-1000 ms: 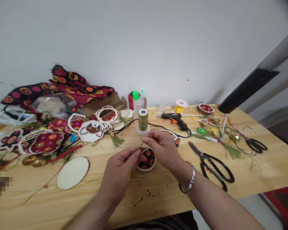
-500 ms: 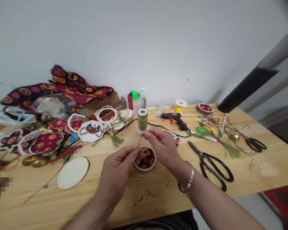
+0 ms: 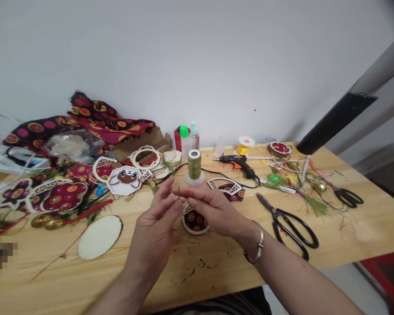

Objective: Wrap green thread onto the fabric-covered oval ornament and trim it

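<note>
Where the hands [image 3: 156,229] meet, a thin strand [image 3: 179,191] points up, nearly vertical.

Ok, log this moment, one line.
left hand, right hand: fingertips at thin strand; round patterned piece: partly behind hands; large scissors: on table

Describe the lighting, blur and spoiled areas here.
Head view: soft light, with a dim shadow on the wall left of the black tube; head view: the thin strand between the left hand and right hand lacks crisp detail; head view: dark upper right corner, pixelated patch at the left edge.
</note>
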A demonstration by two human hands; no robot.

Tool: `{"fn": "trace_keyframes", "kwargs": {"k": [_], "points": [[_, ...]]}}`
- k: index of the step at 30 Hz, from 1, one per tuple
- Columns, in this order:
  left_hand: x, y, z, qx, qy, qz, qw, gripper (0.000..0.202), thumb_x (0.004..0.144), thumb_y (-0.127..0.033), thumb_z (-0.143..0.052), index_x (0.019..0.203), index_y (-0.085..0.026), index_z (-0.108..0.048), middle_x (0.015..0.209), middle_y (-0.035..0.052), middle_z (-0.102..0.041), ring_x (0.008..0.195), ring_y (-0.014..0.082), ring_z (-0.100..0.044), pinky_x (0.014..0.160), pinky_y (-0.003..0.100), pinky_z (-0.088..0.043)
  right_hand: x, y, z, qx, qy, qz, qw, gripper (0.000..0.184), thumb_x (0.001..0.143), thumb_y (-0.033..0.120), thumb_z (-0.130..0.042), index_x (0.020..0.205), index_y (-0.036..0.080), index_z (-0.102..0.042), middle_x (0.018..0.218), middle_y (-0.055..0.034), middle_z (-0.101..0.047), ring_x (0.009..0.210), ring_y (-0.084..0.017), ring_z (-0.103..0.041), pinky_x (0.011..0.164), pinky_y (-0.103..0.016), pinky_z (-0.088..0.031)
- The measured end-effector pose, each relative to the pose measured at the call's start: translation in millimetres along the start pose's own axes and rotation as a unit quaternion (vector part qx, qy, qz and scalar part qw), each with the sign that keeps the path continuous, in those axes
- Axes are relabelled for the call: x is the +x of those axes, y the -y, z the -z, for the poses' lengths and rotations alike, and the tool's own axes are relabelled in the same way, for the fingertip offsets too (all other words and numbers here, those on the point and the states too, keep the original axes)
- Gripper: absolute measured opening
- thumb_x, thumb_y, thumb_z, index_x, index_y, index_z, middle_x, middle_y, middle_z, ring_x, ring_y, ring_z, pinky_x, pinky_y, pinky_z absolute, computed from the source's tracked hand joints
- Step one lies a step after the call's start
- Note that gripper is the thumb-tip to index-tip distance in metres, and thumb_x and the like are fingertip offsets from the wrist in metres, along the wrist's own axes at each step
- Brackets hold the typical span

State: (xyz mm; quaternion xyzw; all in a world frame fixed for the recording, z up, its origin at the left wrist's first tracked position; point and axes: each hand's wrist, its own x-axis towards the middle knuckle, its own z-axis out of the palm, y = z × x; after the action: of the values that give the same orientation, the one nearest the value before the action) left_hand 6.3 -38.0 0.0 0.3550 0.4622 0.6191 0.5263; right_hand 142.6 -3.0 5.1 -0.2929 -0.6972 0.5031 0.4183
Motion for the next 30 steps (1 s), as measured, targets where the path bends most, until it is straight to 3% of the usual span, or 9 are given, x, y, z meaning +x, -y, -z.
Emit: {"fn": "trace_keyframes", "kwargs": {"k": [4, 9, 14, 22, 26, 30], "points": [[0, -1, 0.0, -0.035, 0.003, 0.005, 0.999, 0.009, 0.069, -0.022, -0.071, 0.077, -0.023, -0.075, 0.139, 0.0011, -0.046, 0.128, 0.0222, -0.038, 0.101, 0.031, -0.037, 1, 2, -1, 0.024, 0.031, -0.009, 0.999, 0.027, 0.088, 0.017, -0.046, 0.106, 0.024, -0.065, 0.106, -0.0003, -0.067, 0.103, -0.014, -0.059, 0.093, -0.031, -0.044], [1, -4, 0.9, -0.053, 0.010, 0.028, 0.998, 0.008, 0.070, -0.022, -0.071, 0.078, -0.024, -0.075, 0.135, 0.0020, -0.049, 0.120, 0.0231, -0.046, 0.091, 0.031, -0.045, 3, 5, -1, 0.039, 0.052, -0.050, 0.997, 0.021, 0.085, 0.016, -0.050, 0.072, 0.017, -0.066, 0.068, 0.0031, -0.062, 0.067, -0.009, -0.057, 0.066, -0.020, -0.046], [4, -6, 3.1, -0.061, 0.011, 0.037, 0.997, 0.009, 0.073, -0.023, -0.069, 0.080, -0.025, -0.075, 0.133, 0.0005, -0.051, 0.111, 0.0184, -0.050, 0.083, 0.026, -0.047, 3, 3, -2, 0.014, 0.022, -0.048, 0.999, 0.017, 0.082, 0.015, -0.054, 0.072, 0.017, -0.068, 0.063, 0.0039, -0.060, 0.059, -0.008, -0.052, 0.056, -0.018, -0.040], [8, -17, 6.6, -0.098, -0.014, 0.033, 0.995, 0.003, 0.067, -0.018, -0.074, 0.070, -0.018, -0.072, 0.115, 0.0037, -0.063, 0.073, 0.0076, -0.052, 0.059, 0.017, -0.045, 1, -7, -1, -0.172, -0.023, 0.018, 0.985, 0.013, 0.082, 0.018, -0.059, 0.078, 0.020, -0.071, 0.070, 0.0008, -0.060, 0.075, -0.012, -0.052, 0.073, -0.024, -0.041], [7, -21, 9.4, -0.110, -0.017, 0.043, 0.993, 0.008, 0.066, -0.021, -0.075, 0.070, -0.015, -0.071, 0.085, 0.0047, -0.070, 0.054, 0.0047, -0.048, 0.049, 0.016, -0.043, 3, -11, 2, -0.228, -0.040, 0.034, 0.972, 0.012, 0.083, 0.017, -0.059, 0.079, 0.018, -0.070, 0.074, -0.0025, -0.060, 0.085, -0.015, -0.050, 0.078, -0.027, -0.041], [5, -25, 11.2, -0.108, -0.027, 0.058, 0.992, 0.014, 0.061, -0.022, -0.078, 0.067, -0.014, -0.069, 0.067, 0.0022, -0.067, 0.052, 0.0060, -0.049, 0.044, 0.014, -0.042, 5, -16, 7, -0.273, -0.070, 0.037, 0.959, 0.013, 0.084, 0.017, -0.058, 0.082, 0.017, -0.071, 0.076, -0.0040, -0.061, 0.085, -0.016, -0.048, 0.079, -0.029, -0.041]]}}
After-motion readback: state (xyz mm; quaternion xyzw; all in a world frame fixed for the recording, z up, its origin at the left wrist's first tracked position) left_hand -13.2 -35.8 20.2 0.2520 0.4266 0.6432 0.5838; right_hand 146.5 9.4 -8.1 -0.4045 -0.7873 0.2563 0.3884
